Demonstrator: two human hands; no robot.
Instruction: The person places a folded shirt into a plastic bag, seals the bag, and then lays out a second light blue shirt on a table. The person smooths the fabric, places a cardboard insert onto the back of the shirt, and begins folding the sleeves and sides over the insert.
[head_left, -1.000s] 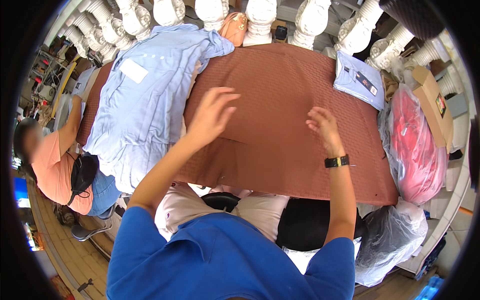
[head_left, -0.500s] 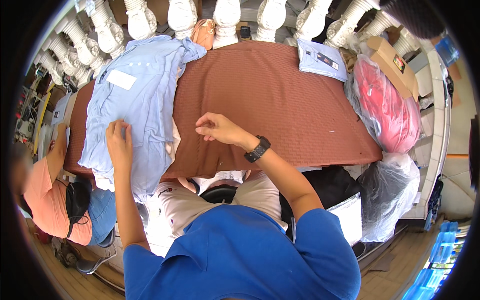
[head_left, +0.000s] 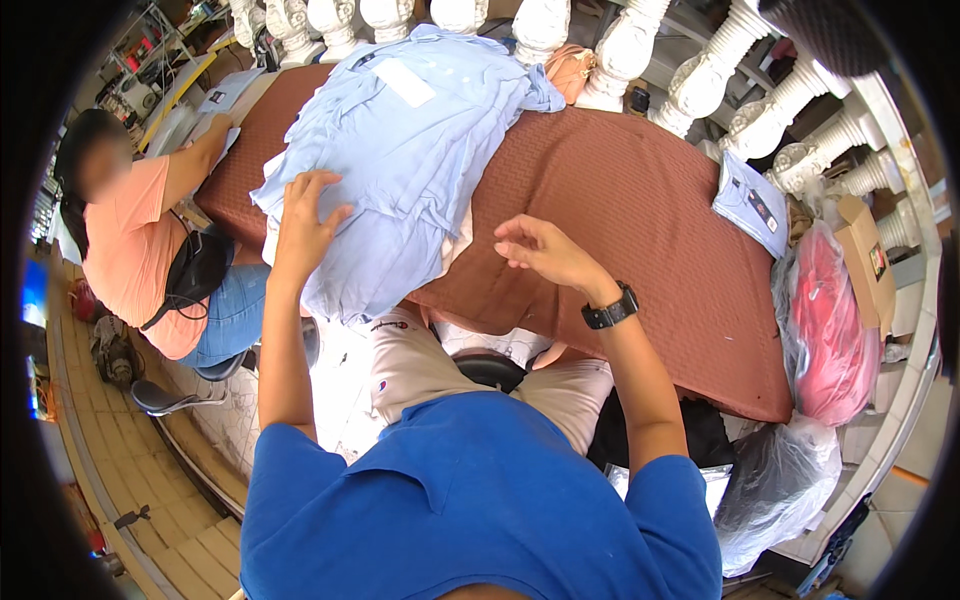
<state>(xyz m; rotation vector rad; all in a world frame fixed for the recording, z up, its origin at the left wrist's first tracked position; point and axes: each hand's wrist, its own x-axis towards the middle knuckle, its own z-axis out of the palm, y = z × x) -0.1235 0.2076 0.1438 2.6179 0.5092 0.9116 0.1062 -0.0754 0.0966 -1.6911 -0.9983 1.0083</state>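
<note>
Light blue shirts (head_left: 390, 170) lie in a loose stack on the brown-covered table, with a white rectangular card (head_left: 404, 82) near the far end. My left hand (head_left: 308, 225) is over the stack's near left edge, thumb and fingers spread, holding nothing; whether it touches the cloth I cannot tell. To the right of the stack, my right hand (head_left: 550, 255) hovers above the brown cloth (head_left: 620, 220). Its fingers are loosely bent and slightly apart, nothing visible in them. A dark watch is on that wrist.
A folded blue shirt with a tag (head_left: 750, 205) lies at the table's far right, near a pink bundle in clear plastic (head_left: 835, 325) and a cardboard box (head_left: 865, 265). White balusters (head_left: 625, 50) line the far edge. A person in orange (head_left: 135, 255) sits at left.
The view has swung left, shifting the scene rightward and showing more of the seated person. My left hand's fingers have spread wider. My right hand remains over the brown cloth.
</note>
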